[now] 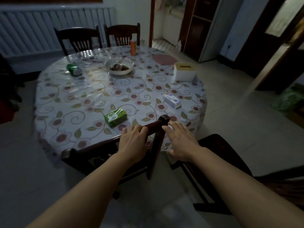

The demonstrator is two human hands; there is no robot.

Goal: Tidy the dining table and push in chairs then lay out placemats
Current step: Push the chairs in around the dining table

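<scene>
Currently, the left hand [131,142] is gripping the top rail of the chair [154,127], fingers curled over it, at the near edge of the table [82,89]. Beside it, the right hand [179,142] is hovering with fingers straight and slightly spread, tips near the rail's end post.

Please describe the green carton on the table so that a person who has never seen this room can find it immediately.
Start from the round table with the flowered cloth, and look at its near edge, just beyond the left hand on the chair back. The green carton lies flat there with a white straw on top. The only other green item, a can, lies on its side far away beside the bowl.
</scene>
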